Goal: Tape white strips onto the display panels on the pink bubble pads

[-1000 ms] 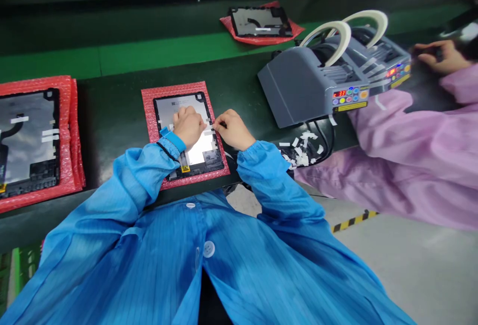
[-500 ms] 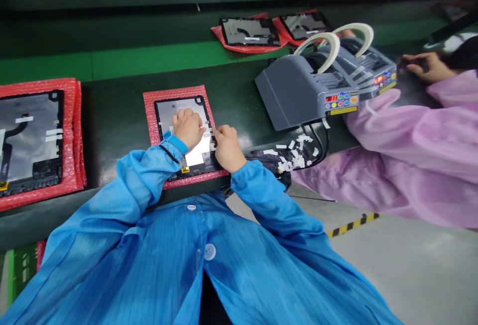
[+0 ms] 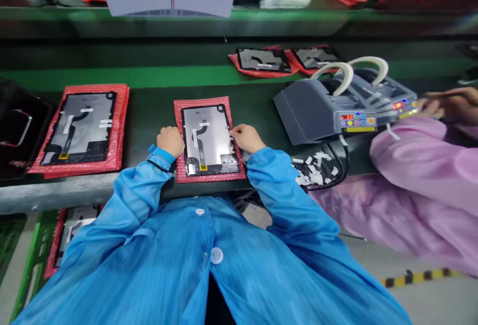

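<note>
A tablet screen panel (image 3: 214, 138) with a silver back, a black flex cable and white tape strips lies on a red bubble-wrap sheet (image 3: 209, 178) in front of me. My left hand (image 3: 171, 141) is curled closed at the left edge of the wrap; what its fingers hold, if anything, is hidden. At the panel's right edge, my right hand (image 3: 247, 138) has thumb and forefinger pinched together. Anything between those fingertips is too small to make out.
To the left lies a stack of bubble wrap (image 3: 121, 131) with another panel (image 3: 85, 121) on top. Two tape dispensers (image 3: 313, 111) stand at right, with cut tape pieces (image 3: 315, 170) in front. A co-worker's pink sleeve (image 3: 421, 165) is beside them. More panels (image 3: 263, 59) lie behind.
My left hand has moved off the panel's face to the wrap's left edge, uncovering the flex cable and tape. My right hand stays at the right edge. The view has shifted.
</note>
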A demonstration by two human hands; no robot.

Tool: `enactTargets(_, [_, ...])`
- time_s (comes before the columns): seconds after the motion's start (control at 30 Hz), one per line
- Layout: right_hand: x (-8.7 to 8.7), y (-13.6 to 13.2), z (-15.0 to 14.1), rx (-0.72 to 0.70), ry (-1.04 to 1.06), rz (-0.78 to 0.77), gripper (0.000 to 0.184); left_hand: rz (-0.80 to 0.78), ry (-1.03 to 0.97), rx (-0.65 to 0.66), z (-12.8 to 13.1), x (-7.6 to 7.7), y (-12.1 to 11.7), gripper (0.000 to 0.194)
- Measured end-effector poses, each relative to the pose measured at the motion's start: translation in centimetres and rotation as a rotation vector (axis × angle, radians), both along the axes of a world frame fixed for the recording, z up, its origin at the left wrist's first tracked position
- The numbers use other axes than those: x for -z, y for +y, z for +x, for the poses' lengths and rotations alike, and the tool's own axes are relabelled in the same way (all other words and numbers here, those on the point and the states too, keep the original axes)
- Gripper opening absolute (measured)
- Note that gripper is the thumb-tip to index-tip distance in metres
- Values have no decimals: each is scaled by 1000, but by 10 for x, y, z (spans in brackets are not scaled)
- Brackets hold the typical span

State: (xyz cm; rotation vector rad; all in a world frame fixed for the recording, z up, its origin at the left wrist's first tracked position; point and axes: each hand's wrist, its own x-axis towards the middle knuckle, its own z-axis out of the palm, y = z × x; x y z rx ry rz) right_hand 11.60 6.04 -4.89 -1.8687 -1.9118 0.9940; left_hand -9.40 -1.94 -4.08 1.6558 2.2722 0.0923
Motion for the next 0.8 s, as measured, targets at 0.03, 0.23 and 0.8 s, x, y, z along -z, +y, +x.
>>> enactTargets(0.03, [-2,-2,1,15,144,-56,18,20,-19,8,2,3,1,27])
enactTargets(0.23, [-28,-13,0,-189,790,-366,37,156,-266,-47,-17,7,-11,17])
enactTargets(0.8, [-35,-15,-257,-470,539,-349,18,345,126,-422,-216,-76,-85,11])
